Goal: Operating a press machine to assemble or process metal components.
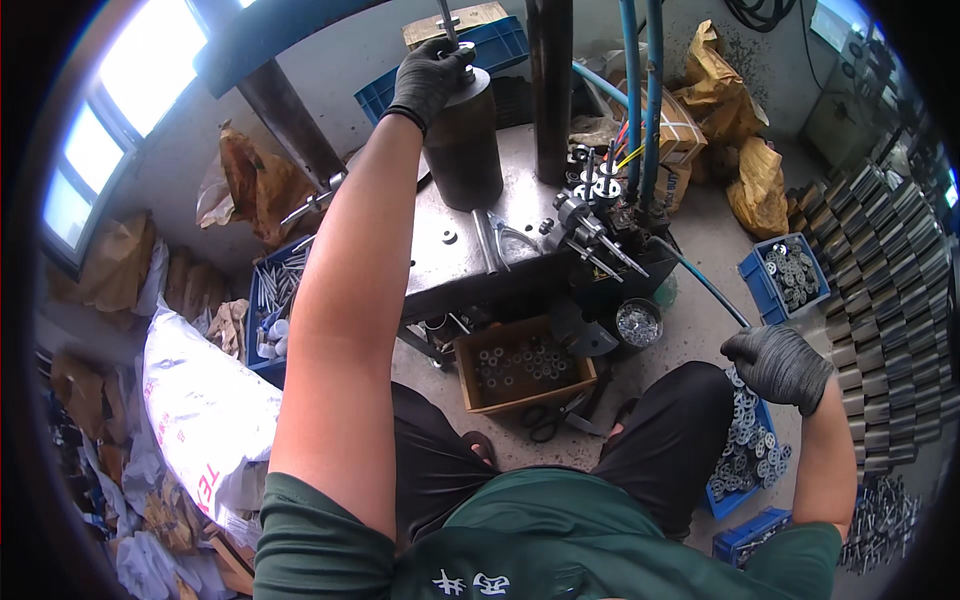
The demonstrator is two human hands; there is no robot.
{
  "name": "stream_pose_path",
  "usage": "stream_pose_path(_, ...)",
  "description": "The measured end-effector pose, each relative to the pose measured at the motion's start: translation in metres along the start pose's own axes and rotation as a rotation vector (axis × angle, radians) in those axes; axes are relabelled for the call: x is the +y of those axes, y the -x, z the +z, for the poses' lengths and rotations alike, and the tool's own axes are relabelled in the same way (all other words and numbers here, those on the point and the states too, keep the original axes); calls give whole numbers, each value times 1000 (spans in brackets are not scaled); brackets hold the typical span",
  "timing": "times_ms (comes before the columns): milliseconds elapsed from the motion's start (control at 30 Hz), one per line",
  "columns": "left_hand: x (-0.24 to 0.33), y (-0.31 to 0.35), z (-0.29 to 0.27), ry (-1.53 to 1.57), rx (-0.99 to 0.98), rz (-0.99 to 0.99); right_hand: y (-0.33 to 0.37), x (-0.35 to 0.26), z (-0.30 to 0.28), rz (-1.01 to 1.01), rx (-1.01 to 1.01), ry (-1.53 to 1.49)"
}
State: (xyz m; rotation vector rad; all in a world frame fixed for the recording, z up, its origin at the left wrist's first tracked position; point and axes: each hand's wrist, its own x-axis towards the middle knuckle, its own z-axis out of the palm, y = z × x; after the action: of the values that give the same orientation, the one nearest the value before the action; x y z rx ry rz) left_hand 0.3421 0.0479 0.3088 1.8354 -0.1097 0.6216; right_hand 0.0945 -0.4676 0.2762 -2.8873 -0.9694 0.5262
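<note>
Atop metal cylinder [463, 150]: our left hand [430, 85], beside upright rod [447, 15], grip unclear
Blue lever [705, 282]: slants into closed right hand [780, 368]

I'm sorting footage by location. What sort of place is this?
Probably a small metalworking or assembly workshop: there's a metal work table, a blue bin holding wheel-shaped metal parts, and rows of metal cylinders stacked at the right.
</note>
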Motion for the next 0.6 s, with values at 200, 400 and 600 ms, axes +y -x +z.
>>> stream_pose_path(200,-12,-13,-12,-182,14,56,-4,2,-4,-8,359,-215)
stream_pose_path(400,-6,-6,-3,-130,4,58,-20,-8,-26,47,730,51)
stream_pose_path(600,-7,-10,-3,-121,8,7,-97,23,-106,67,1043,133)
